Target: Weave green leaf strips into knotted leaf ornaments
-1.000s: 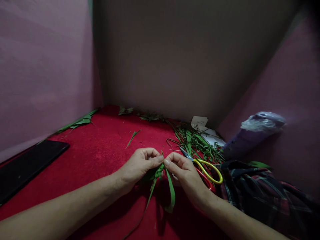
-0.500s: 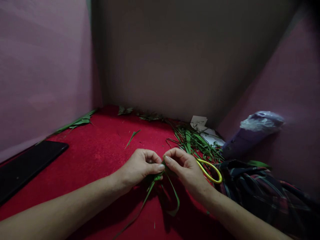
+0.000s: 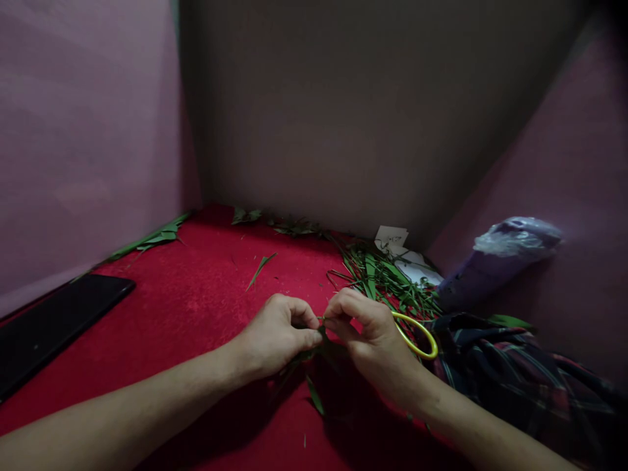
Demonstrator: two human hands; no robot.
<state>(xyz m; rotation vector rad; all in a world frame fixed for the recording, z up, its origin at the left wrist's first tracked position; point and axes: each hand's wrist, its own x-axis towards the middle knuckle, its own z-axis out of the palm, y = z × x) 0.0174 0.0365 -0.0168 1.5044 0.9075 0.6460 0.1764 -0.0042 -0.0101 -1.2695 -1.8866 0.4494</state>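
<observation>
My left hand (image 3: pixel 280 332) and my right hand (image 3: pixel 369 330) meet over the red cloth (image 3: pixel 196 288), thumbs and fingers pinched close together. Between the fingertips runs a thin strip of green leaf (image 3: pixel 320 318). A wider green leaf piece (image 3: pixel 315 396) hangs below, and darker leaf parts under the left thumb are hard to make out in shadow. Right beside my right hand lies a yellow loop handle (image 3: pixel 420 333), its other end hidden behind the hand.
A heap of cut leaves and stems (image 3: pixel 387 275) lies at the back right, near white paper (image 3: pixel 391 237). A black flat object (image 3: pixel 59 327) sits at left. On the right are a plastic-wrapped purple roll (image 3: pixel 495 261) and plaid fabric (image 3: pixel 510 373). Walls stand on three sides.
The fingertips have drawn slightly apart, with a thin strip showing between them. The long leaf strands that hung below have swung or turned, and a short broader piece now shows.
</observation>
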